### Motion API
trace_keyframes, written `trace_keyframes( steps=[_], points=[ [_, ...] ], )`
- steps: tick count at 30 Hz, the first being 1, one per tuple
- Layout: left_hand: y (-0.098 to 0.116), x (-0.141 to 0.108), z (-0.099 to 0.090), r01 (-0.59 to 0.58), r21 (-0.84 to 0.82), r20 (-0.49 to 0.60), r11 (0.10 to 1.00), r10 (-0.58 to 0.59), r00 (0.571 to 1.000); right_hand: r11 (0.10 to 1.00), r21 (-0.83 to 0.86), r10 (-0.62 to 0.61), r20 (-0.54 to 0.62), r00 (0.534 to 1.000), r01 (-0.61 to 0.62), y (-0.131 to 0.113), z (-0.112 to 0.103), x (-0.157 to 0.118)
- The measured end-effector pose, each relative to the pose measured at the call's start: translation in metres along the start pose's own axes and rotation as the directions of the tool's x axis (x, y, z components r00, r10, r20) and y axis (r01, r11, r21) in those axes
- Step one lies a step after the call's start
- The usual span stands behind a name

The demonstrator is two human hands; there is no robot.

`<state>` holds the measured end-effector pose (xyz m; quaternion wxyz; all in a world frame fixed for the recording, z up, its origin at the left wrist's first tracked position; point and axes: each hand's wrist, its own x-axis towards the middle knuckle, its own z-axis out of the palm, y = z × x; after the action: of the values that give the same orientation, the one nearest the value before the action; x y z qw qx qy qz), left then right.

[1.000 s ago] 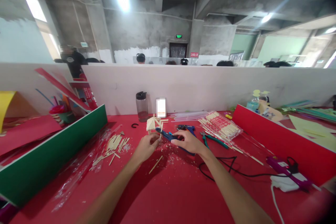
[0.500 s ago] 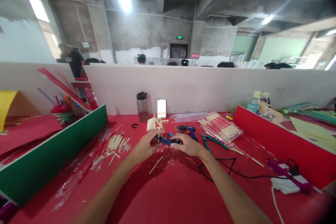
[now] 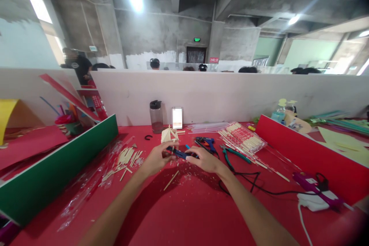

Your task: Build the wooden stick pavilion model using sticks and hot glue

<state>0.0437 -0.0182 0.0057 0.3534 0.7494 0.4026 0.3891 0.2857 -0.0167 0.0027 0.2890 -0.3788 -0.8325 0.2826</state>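
Note:
A long dark blue hand tool (image 3: 180, 153) lies slantwise between my hands, low over the red table; its exact kind is not clear. My right hand (image 3: 206, 159) has its fingers closed on the tool's right end. At the left end my left hand (image 3: 157, 159) curls thumb and fingers close around the tip; whatever is pinched there is hidden. Just behind the hands stands a small house-like model of wooden sticks (image 3: 169, 135). Pale chips and a loose stick (image 3: 171, 180) lie in front. A bit of bright blue (image 3: 188, 147) shows by my right fingers.
Short sticks (image 3: 127, 157) are piled at left. To the right are a blue glue gun (image 3: 210, 144), green-handled pliers (image 3: 236, 155), bundled sticks (image 3: 242, 138), black cable (image 3: 256, 187) and a power strip (image 3: 314, 201). A bottle (image 3: 156, 117) and lit phone (image 3: 177, 118) stand behind. Green (image 3: 63, 161) and red (image 3: 311, 157) boards flank the table.
The tool and both hands have shifted very slightly up and left in view. My hands keep the same hold, and the things on the table have stayed put.

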Motion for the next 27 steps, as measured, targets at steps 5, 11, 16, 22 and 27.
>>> trace_keyframes(
  steps=[5,11,16,22,27],
  points=[
    [0.002,0.0,-0.001,-0.007,0.017,-0.015,1.0,0.007,1.0,1.0,-0.003,0.005,-0.014,1.0,-0.005,0.002,0.001,0.0],
    [0.002,0.0,0.0,-0.024,0.008,-0.034,1.0,0.024,0.999,1.0,-0.004,-0.011,-0.024,1.0,0.011,0.001,0.002,0.001],
    [0.003,0.0,0.0,-0.03,0.032,-0.054,0.999,0.032,0.998,0.999,-0.025,-0.025,-0.035,0.999,0.024,0.004,0.004,0.001],
    [0.0,0.0,0.0,-0.019,0.042,-0.066,0.999,0.021,0.998,0.995,-0.099,-0.023,-0.003,1.0,0.023,0.002,0.005,0.001],
    [-0.002,0.0,0.001,-0.017,0.045,-0.055,0.999,0.019,0.998,0.97,-0.243,0.016,0.011,1.0,-0.013,-0.005,0.013,-0.001]
  ],
)
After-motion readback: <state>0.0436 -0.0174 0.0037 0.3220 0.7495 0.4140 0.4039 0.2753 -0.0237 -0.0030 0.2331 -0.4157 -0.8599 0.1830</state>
